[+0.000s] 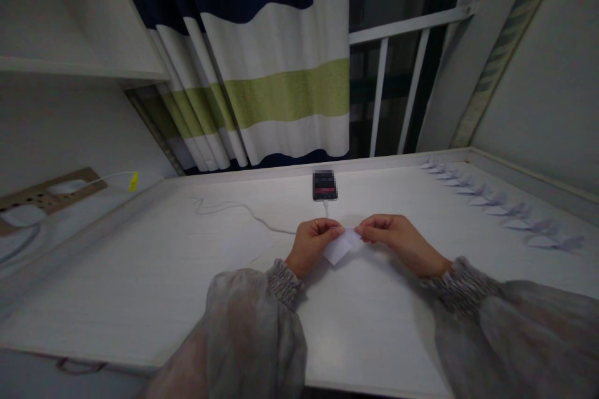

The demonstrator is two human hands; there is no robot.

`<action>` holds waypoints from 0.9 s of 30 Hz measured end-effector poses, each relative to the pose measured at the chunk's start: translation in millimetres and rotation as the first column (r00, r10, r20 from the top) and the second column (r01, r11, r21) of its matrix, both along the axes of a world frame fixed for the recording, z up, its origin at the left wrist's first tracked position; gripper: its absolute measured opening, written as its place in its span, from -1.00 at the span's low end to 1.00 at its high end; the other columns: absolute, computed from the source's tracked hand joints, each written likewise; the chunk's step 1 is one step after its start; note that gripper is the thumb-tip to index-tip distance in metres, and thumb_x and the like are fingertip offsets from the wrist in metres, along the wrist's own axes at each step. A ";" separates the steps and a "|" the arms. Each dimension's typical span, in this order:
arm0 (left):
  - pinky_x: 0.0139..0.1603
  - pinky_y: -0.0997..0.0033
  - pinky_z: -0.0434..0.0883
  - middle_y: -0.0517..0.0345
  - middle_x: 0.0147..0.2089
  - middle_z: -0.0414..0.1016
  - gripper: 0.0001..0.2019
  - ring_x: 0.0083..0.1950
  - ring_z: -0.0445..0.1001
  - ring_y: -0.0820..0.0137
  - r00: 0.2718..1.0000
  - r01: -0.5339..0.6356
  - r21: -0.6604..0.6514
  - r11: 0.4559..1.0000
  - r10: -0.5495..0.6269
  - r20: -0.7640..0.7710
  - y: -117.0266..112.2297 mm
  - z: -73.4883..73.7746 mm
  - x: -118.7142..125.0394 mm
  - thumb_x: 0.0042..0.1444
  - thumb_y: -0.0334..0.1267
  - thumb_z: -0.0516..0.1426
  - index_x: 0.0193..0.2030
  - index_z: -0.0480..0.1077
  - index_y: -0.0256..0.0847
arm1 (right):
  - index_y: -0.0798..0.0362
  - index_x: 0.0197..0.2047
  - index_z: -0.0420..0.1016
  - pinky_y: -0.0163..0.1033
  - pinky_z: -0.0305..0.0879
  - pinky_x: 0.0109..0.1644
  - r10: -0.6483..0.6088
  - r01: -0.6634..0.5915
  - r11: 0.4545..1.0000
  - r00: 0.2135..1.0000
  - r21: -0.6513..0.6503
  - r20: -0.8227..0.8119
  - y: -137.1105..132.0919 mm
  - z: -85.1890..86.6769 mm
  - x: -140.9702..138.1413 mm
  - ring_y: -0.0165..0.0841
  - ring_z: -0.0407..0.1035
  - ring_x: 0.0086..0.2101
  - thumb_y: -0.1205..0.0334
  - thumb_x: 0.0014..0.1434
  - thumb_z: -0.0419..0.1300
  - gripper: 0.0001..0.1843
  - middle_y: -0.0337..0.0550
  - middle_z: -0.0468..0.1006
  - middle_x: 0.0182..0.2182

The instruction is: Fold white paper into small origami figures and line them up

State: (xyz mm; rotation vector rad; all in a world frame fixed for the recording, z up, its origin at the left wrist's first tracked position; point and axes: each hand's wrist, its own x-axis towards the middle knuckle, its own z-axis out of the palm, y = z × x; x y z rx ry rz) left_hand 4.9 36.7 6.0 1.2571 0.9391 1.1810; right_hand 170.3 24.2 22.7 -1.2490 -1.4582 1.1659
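A small piece of white folded paper (340,245) is held just above the white desk (140,274), near its middle. My left hand (312,243) pinches the paper's left side; a ring shows on one finger. My right hand (395,238) pinches its right side with the fingers curled. Both wrists wear grey gathered sleeves.
A phone (324,185) lies beyond my hands, with a white cable (243,209) running left toward a wall socket strip (47,196). A row of several folded paper figures (496,199) lines the desk's right side. Striped curtains (271,75) and a window railing stand behind.
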 end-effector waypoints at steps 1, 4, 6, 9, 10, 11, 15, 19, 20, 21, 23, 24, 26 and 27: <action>-0.57 0.58 0.14 0.21 -0.60 0.38 -0.83 -0.60 0.23 0.61 1.000 -0.012 0.017 1.000 0.012 0.003 0.2 0.1 -0.1 -0.26 -0.27 0.24 -0.53 0.43 -0.35 | 0.14 -0.51 0.48 -0.34 0.11 -0.46 0.011 -0.011 1.000 1.000 -0.009 -0.025 0.8 0.1 1.0 -0.49 0.20 -0.56 0.12 -0.19 0.26 -0.76 -0.26 0.41 -0.62; -0.56 0.57 0.16 0.20 -0.59 0.40 -0.84 -0.58 0.25 0.59 0.999 -0.048 0.061 0.997 0.048 0.006 -0.2 1.0 0.2 -0.25 -0.27 0.23 -0.52 0.43 -0.34 | 0.13 -0.43 0.51 -0.34 0.12 -0.41 0.033 -0.033 0.999 0.996 0.002 -0.085 1.8 0.7 2.7 -0.49 0.21 -0.52 0.10 -0.18 0.26 -0.73 -0.25 0.44 -0.56; -0.55 0.57 0.17 0.19 -0.58 0.41 -0.85 -0.57 0.26 0.59 0.998 -0.068 0.081 0.994 0.069 -0.004 -0.7 1.9 0.5 -0.24 -0.28 0.23 -0.52 0.44 -0.34 | 0.12 -0.44 0.51 -0.33 0.13 -0.38 0.030 -0.028 0.999 0.995 0.025 -0.094 1.6 0.7 3.0 -0.48 0.21 -0.50 0.08 -0.16 0.25 -0.73 -0.24 0.44 -0.56; -0.55 0.57 0.17 0.19 -0.58 0.41 -0.87 -0.57 0.26 0.59 0.996 -0.080 0.096 0.992 0.083 -0.021 -1.1 2.9 0.8 -0.23 -0.29 0.22 -0.52 0.44 -0.33 | 0.12 -0.52 0.50 -0.32 0.12 -0.36 0.031 -0.026 0.997 0.997 0.067 -0.073 0.3 1.0 3.0 -0.46 0.21 -0.48 0.07 -0.12 0.22 -0.75 -0.24 0.41 -0.59; -0.55 0.57 0.17 0.19 -0.58 0.41 -0.87 -0.57 0.26 0.59 0.996 -0.081 0.096 0.992 0.084 -0.023 -1.1 3.2 0.9 -0.24 -0.29 0.22 -0.53 0.44 -0.33 | 0.12 -0.54 0.50 -0.32 0.12 -0.35 0.034 -0.029 0.996 0.997 0.080 -0.066 -0.2 1.4 2.9 -0.46 0.21 -0.48 0.07 -0.12 0.22 -0.75 -0.24 0.40 -0.59; -0.55 0.57 0.17 0.19 -0.58 0.41 -0.87 -0.57 0.26 0.59 0.996 -0.081 0.091 0.993 0.084 -0.024 -1.1 3.4 1.0 -0.24 -0.29 0.22 -0.53 0.44 -0.33 | 0.11 -0.54 0.50 -0.32 0.12 -0.35 0.038 -0.032 0.995 0.997 0.093 -0.061 -0.8 1.9 2.7 -0.46 0.21 -0.47 0.07 -0.11 0.21 -0.75 -0.24 0.40 -0.58; -0.57 0.56 0.16 0.21 -0.61 0.39 -0.84 -0.60 0.24 0.59 0.997 -0.081 0.044 0.996 0.081 -0.012 -1.4 3.5 1.2 -0.26 -0.26 0.23 -0.54 0.44 -0.33 | 0.11 -0.58 0.47 -0.31 0.11 -0.33 0.032 -0.027 0.992 0.999 0.122 -0.034 -3.0 5.2 1.5 -0.46 0.20 -0.48 0.08 -0.08 0.19 -0.74 -0.26 0.38 -0.60; -0.57 0.55 0.15 0.23 -0.62 0.37 -0.82 -0.62 0.22 0.60 0.998 -0.064 -0.004 0.998 0.064 0.026 -0.9 1.8 0.3 -0.29 -0.24 0.25 -0.54 0.43 -0.33 | 0.11 -0.63 0.43 -0.31 0.12 -0.32 0.038 -0.036 0.990 0.999 0.136 -0.013 -3.6 7.2 1.1 -0.46 0.20 -0.48 0.06 -0.09 0.19 -0.71 -0.27 0.37 -0.61; -0.57 0.55 0.15 0.23 -0.62 0.37 -0.81 -0.62 0.22 0.60 0.998 -0.055 -0.018 0.998 0.056 0.038 -0.6 1.3 0.0 -0.30 -0.25 0.26 -0.55 0.43 -0.33 | 0.11 -0.62 0.43 -0.31 0.12 -0.31 0.046 -0.044 0.989 0.999 0.138 -0.013 -3.5 7.3 1.2 -0.46 0.21 -0.48 0.05 -0.09 0.20 -0.71 -0.27 0.38 -0.60; -0.57 0.55 0.14 0.23 -0.62 0.37 -0.81 -0.62 0.23 0.60 0.998 -0.047 -0.033 0.998 0.049 0.048 -0.4 1.0 -0.2 -0.31 -0.25 0.26 -0.55 0.43 -0.33 | 0.11 -0.62 0.43 -0.31 0.12 -0.30 0.049 -0.047 0.989 0.999 0.141 -0.014 -3.4 7.2 1.3 -0.46 0.21 -0.47 0.03 -0.10 0.20 -0.70 -0.27 0.38 -0.60; -0.57 0.55 0.13 0.22 -0.62 0.37 -0.80 -0.62 0.23 0.60 0.997 -0.039 -0.059 0.997 0.043 0.066 -0.1 1.2 -0.2 -0.33 -0.26 0.27 -0.56 0.42 -0.34 | 0.11 -0.63 0.43 -0.30 0.12 -0.28 0.044 -0.042 0.988 0.999 0.147 -0.013 -3.2 6.9 1.4 -0.45 0.22 -0.46 0.00 -0.11 0.20 -0.68 -0.26 0.39 -0.59; -0.57 0.55 0.13 0.21 -0.62 0.37 -0.80 -0.62 0.23 0.60 0.996 -0.037 -0.070 0.997 0.042 0.073 -0.2 1.5 0.0 -0.34 -0.26 0.27 -0.56 0.42 -0.35 | 0.11 -0.63 0.42 -0.30 0.12 -0.28 0.038 -0.036 0.988 0.999 0.151 -0.009 -3.3 6.7 1.4 -0.44 0.23 -0.46 -0.01 -0.11 0.20 -0.67 -0.26 0.39 -0.59; -0.57 0.54 0.13 0.20 -0.63 0.37 -0.80 -0.62 0.24 0.59 0.995 -0.033 -0.091 0.995 0.041 0.087 -0.5 2.6 0.9 -0.36 -0.26 0.28 -0.57 0.42 -0.35 | 0.11 -0.64 0.42 -0.29 0.12 -0.27 0.022 -0.022 0.987 1.000 0.162 0.000 -3.7 6.6 1.1 -0.43 0.24 -0.46 -0.04 -0.11 0.19 -0.64 -0.25 0.40 -0.59; -0.57 0.53 0.13 0.20 -0.63 0.37 -0.79 -0.62 0.24 0.59 0.995 -0.030 -0.101 0.994 0.039 0.093 -0.6 3.1 1.4 -0.36 -0.26 0.28 -0.57 0.42 -0.35 | 0.10 -0.65 0.41 -0.29 0.13 -0.27 0.015 -0.016 0.986 1.000 0.165 0.003 -3.9 6.6 0.8 -0.42 0.24 -0.46 -0.05 -0.11 0.18 -0.63 -0.25 0.40 -0.59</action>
